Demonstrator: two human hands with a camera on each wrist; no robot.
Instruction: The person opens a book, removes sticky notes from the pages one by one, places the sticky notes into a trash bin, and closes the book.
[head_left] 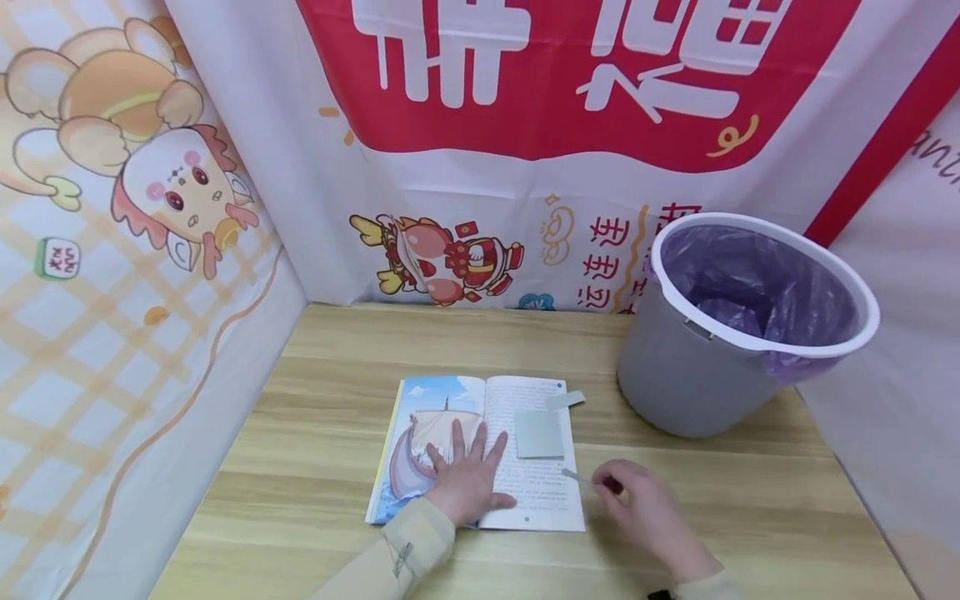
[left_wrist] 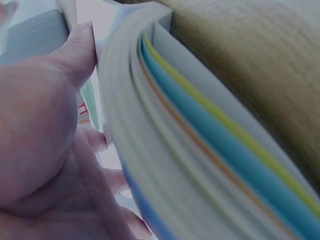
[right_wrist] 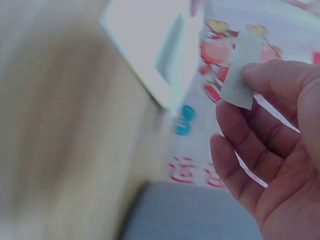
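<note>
An open book [head_left: 532, 508] lies on the wooden table, a sailing ship picture on its left page and print on its right. My left hand [head_left: 467, 483] rests on the book with fingers spread, across the middle fold. In the left wrist view the thick page edges [left_wrist: 165, 150] show beside the thumb. To the right of the book, my right hand [head_left: 637, 504] pinches a small pale green paper strip [right_wrist: 243, 70] between thumb and fingers. A square pale green paper [head_left: 539, 434] lies on the right page, and another strip [head_left: 566, 400] sticks out past the page edge.
A grey bin [head_left: 675, 375] with a purple liner [head_left: 795, 292] stands on the table at the back right. Printed cloth [head_left: 465, 192] hangs behind the table, and a patterned wall covering [head_left: 112, 350] borders its left side.
</note>
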